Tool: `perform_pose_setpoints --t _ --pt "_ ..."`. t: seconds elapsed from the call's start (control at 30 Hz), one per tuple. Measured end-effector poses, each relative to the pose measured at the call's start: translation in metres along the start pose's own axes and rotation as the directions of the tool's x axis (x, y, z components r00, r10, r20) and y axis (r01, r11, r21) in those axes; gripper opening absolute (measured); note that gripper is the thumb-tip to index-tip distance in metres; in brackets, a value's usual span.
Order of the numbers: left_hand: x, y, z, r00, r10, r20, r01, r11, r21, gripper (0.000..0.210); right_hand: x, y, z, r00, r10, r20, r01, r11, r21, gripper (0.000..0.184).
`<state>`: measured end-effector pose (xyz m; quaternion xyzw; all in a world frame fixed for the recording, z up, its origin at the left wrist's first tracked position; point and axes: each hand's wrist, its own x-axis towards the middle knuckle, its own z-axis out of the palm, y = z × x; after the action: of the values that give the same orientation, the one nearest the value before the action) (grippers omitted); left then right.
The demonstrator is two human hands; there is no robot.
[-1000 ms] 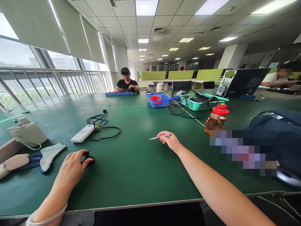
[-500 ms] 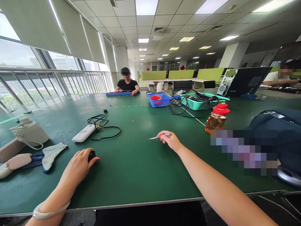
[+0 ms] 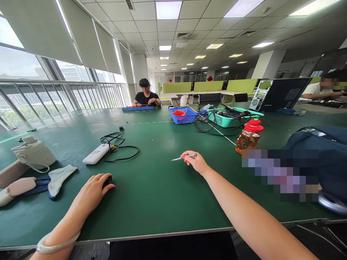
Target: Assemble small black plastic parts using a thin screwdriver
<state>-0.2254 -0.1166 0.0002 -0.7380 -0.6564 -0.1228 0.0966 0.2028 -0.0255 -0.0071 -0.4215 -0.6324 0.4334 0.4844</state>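
Observation:
On the green table, my left hand is closed around a small black object. Its fingers cover most of that object, so its kind cannot be made out. Farther right, my right hand pinches a slim, silvery pen between thumb and fingers. The pen's pointed tip faces left, just over or on the tabletop; I cannot tell if it touches. A white power strip with a black cord lies beyond my left hand.
At left lie a cream bottle and a cloth. Right of my right hand stand a red-capped bottle and a dark bag. Farther back are a blue basket, a green basket with cables, and a seated person.
My left fingers have shifted slightly over the black object. My right hand and the pen stay almost in place. Across the table, the seated person's hand has lifted and moved inward.

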Motion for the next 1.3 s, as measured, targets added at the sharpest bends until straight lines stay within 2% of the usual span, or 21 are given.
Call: perform_pose_setpoints --t 0.23,0.57,1.1,1.3 --pt "-0.002 -0.002 -0.001 0.997 -0.062 0.044 0.065 0.995 -0.075 0.053 0.000 0.001 -0.001 1.000 -0.011 0.009 0.011 1.000 -0.008 0.021" --pt "-0.005 0.002 -0.008 0.989 -0.148 0.018 0.150 0.981 -0.127 0.055 0.001 0.003 -0.001 1.000 -0.004 0.007 0.004 1.000 0.007 0.025" --pt "-0.006 0.005 -0.008 0.982 -0.164 0.097 0.175 0.977 -0.120 0.057 0.001 0.000 0.000 1.000 -0.009 -0.001 0.009 1.000 -0.003 0.024" --pt "-0.004 -0.001 -0.003 0.994 -0.108 0.027 0.110 0.991 -0.079 0.059 0.002 0.004 0.000 1.000 -0.022 0.004 0.022 1.000 -0.002 0.025"
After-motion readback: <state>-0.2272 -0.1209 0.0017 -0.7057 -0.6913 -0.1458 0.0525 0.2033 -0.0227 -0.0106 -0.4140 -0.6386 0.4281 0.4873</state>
